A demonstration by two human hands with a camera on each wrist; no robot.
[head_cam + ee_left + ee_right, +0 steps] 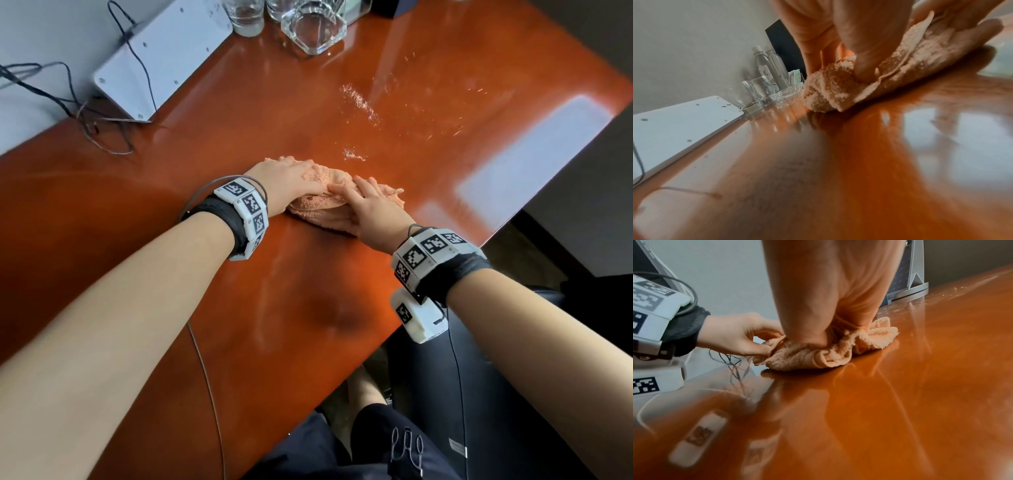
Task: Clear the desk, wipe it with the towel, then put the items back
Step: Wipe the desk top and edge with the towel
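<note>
A peach towel (318, 204) lies bunched in the middle of the glossy orange-brown desk (274, 113). My left hand (308, 178) holds its left end. In the right wrist view the left hand (764, 348) pinches the towel's edge (801, 356) between thumb and fingers. In the left wrist view the thumb (863, 68) digs into a fold of the towel (830, 91). My right hand (370, 195) lies on top of the towel's right part with its fingers stretched out, pressing it onto the desk. In the right wrist view the right palm (828, 305) hides the fingers.
Small shiny specks (359, 102) are scattered on the desk beyond the towel. Drinking glasses (246, 17) and a heavy glass dish (313, 27) stand at the far edge, with bottles (764, 65) behind. A white box (161, 58) and cables (85, 116) lie far left. A black chair (513, 377) stands below right.
</note>
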